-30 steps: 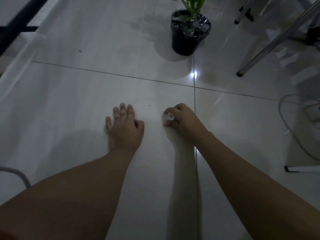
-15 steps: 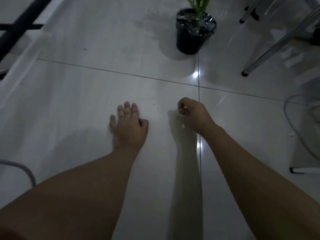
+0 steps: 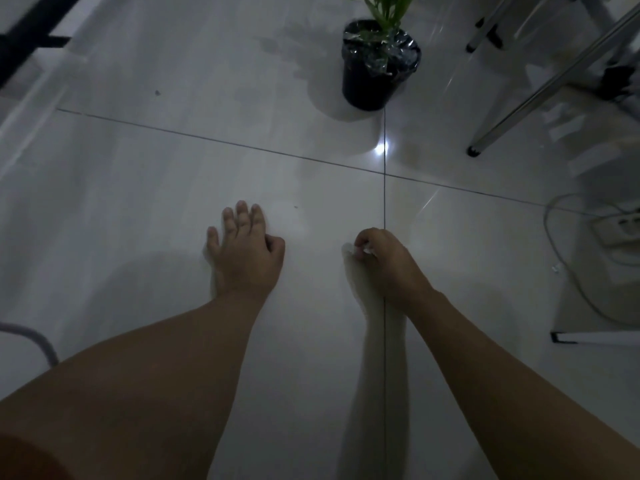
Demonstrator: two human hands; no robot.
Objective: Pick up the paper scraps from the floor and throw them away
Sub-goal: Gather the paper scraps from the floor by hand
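Observation:
My right hand (image 3: pixel 388 263) is low over the pale tiled floor, its fingers curled around small white paper scraps (image 3: pixel 365 250) that peek out between thumb and fingers. My left hand (image 3: pixel 244 249) lies flat on the tile to the left, palm down, fingers spread forward and thumb tucked in, with nothing in it. Another tiny white paper scrap (image 3: pixel 555 269) lies on the floor far to the right, near a cable. The room is dim.
A black pot with a green plant (image 3: pixel 377 69) stands ahead. Metal furniture legs (image 3: pixel 554 88) slant at the upper right. A power strip (image 3: pixel 620 225) and its looping cable (image 3: pixel 561 271) lie at the right. A dark frame crosses the upper left corner.
My right hand rose slightly with fingers curled half a second ago, then came back down toward the floor, now pinching white scraps. My left hand stayed planted on the tile.

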